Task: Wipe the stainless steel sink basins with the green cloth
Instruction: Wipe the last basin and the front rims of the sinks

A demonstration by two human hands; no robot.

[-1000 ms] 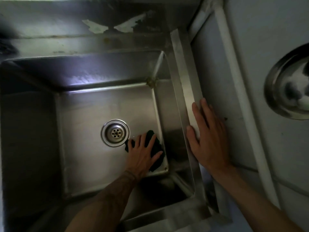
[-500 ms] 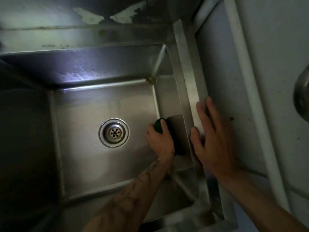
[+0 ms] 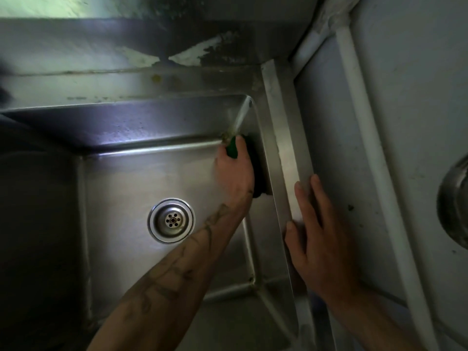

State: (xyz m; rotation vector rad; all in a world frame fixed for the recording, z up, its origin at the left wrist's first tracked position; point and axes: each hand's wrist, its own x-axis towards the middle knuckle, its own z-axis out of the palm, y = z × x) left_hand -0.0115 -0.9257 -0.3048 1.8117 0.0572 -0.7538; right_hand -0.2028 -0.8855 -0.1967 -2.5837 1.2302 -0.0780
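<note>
- Left of the drain strainer (image 3: 171,220), the sink basin (image 3: 121,198) is sitting in deep shadow along its left wall, so I cannot tell whether that side is wiped.
- Up and to the right of the strainer, the left hand (image 3: 236,173) is curling its fingers round the green cloth (image 3: 232,149). It is pressing the cloth against the basin's right wall, at the far corner where brownish grime is showing.
- Further right of the strainer, the right hand (image 3: 316,236) is lying flat on the sink rim (image 3: 285,138), fingers straight and holding nothing, bracing by the look of it.
- Far right of the strainer, a metal bowl (image 3: 455,206) is peeking in at the frame edge.
- My read: the job is running mid-way in this basin. The corner seam, back wall and shadowed left side are looking like what is left, and any second basin is out of view.
</note>
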